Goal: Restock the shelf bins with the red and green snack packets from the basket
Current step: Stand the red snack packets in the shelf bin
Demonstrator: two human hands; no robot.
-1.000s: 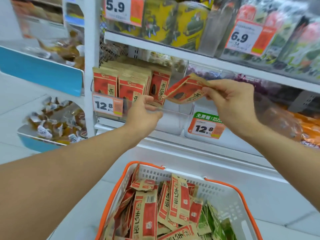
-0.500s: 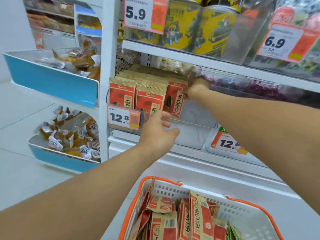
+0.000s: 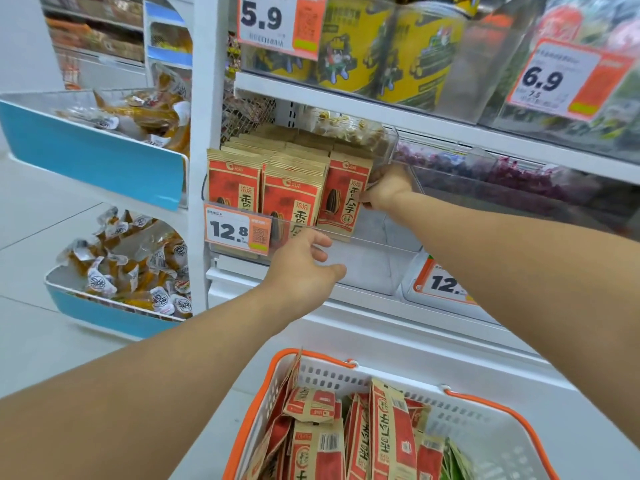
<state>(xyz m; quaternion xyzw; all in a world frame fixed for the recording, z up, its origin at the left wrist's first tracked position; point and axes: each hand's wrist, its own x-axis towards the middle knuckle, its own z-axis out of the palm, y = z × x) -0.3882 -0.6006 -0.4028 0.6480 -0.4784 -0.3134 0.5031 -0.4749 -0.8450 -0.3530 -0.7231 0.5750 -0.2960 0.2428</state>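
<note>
The clear bin [image 3: 363, 268] holds upright red packets [image 3: 291, 199]. The right hand [image 3: 388, 187] pinches the rightmost packet [image 3: 343, 199]; the left hand [image 3: 304, 268], fingers spread, touches the bin's front. Below the bin, the basket [image 3: 485, 431] holds red and green packets.

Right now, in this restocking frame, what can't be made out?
All in the head view:
- Right hand: its fingertips sit behind the red packet, so the grip is unclear.
- Green packets: mostly buried under red ones and cut by the bottom edge; no count possible.
- Right price tag: the right forearm covers its last digit.
- Basket: near end out of frame.
</note>
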